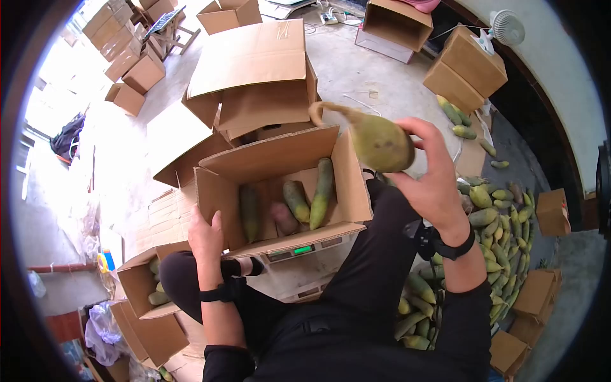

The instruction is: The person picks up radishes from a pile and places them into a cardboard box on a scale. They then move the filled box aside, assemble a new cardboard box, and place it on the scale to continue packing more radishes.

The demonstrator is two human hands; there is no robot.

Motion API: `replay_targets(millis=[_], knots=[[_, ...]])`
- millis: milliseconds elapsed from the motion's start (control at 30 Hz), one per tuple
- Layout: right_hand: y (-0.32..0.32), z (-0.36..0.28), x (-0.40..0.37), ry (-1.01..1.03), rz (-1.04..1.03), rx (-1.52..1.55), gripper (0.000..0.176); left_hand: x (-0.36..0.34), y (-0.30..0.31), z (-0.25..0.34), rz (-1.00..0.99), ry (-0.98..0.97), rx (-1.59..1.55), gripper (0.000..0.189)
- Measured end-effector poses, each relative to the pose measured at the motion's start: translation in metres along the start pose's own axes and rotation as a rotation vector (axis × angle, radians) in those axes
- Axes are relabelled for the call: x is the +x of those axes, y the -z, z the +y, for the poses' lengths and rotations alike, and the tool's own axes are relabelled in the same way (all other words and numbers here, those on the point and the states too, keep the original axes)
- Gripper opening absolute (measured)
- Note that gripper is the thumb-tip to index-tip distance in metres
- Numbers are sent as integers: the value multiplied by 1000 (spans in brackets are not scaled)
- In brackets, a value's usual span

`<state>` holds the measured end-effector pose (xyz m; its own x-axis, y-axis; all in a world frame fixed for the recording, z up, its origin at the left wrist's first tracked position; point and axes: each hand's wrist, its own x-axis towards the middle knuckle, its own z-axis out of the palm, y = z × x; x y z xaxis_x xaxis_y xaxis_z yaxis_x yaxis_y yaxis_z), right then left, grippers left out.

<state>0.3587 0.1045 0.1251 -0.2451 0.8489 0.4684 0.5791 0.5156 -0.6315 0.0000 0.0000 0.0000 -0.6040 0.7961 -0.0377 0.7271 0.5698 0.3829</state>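
Observation:
My right hand point(433, 175) is closed around a fat round green radish point(380, 145) with a curled root tail. It holds the radish in the air by the right wall of an open cardboard box point(353, 184). Inside that box lie a long dark green radish point(249, 213), two green radishes with paler ends, one short point(296, 200) and one long point(322, 194), and a pinkish radish point(284, 218). My left hand point(206, 237) grips the box's left side near the front corner. Under the box sits a scale with a lit green display point(304, 249).
A large heap of green radishes point(499, 239) covers the floor at right, with more beside my right leg point(420, 299). Open cartons point(248, 63) stand beyond the box. At left, another carton point(137, 290) holds radishes. A white fan point(508, 28) tops stacked cartons.

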Motion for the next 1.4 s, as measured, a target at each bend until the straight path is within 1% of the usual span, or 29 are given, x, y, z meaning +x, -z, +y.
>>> replay_targets(millis=[67,100,167,233,300,367,433,467,533,567,633,667,700,767,800,833,900,933,967,1033,1100,1200,1233,1300,1367,1400], knots=[[-10,-10,9,84,-126,90,57,-2,-2,4,34,-20,20,51],[-22,-21,10,80,-127,95,57,-1,3,-5,32,-18,27,51],[-44,-28,13,237,-183,133,55,-4,-3,-8,103,-82,50,49],[-69,-30,12,292,-226,100,55,-8,-1,-5,83,-69,34,50],[-98,-29,10,258,-326,99,54,-2,-2,-2,78,-82,12,51],[-126,-25,2,229,-421,111,51,-1,-3,-7,56,-53,27,53],[-152,-17,-4,209,-526,38,55,1,-8,-13,76,-76,31,55],[-161,-14,-8,203,-556,0,53,0,-10,-14,73,-75,9,55],[-172,-11,-9,235,-573,-95,46,-4,1,-1,25,-52,-25,56],[-177,-8,-9,256,-570,-130,43,-3,-2,-3,16,-67,-28,56],[-188,-1,-5,204,-556,-143,40,0,-8,-13,79,-85,14,54],[-192,3,-3,162,-546,-151,38,0,-10,-16,114,-130,-15,52],[-193,5,-1,151,-539,-155,38,-1,-9,-14,108,-143,-15,52],[-193,11,2,65,-411,-26,32,-3,-4,-7,73,-112,-68,49],[-191,10,1,41,-396,-3,27,-2,-5,-8,56,-105,-91,47],[-189,9,-1,24,-386,-12,27,0,-6,-10,43,-121,-92,47],[-185,7,-5,13,-480,36,24,3,-8,-16,59,-160,-101,46],[-179,4,-7,23,-502,47,21,2,-12,-16,118,-187,-42,47],[-176,3,-7,12,-493,45,21,3,-12,-16,112,-200,-41,47],[-168,-2,-8,43,-515,114,21,4,-9,-14,79,-156,-30,48],[-159,-8,-7,39,-497,132,22,3,-10,-13,84,-176,-23,47],[-141,-19,-7,63,-495,286,22,10,-14,-22,76,-199,-59,47],[-135,-24,-9,55,-488,286,22,11,-16,-25,88,-187,-34,49],[-123,-33,-13,46,-474,423,21,13,-17,-25,95,-183,-7,50],[-118,-38,-20,57,-442,445,20,12,-11,-19,15,-149,-43,54],[-115,-40,-23,47,-441,479,19,12,-11,-19,9,-156,-41,54]])
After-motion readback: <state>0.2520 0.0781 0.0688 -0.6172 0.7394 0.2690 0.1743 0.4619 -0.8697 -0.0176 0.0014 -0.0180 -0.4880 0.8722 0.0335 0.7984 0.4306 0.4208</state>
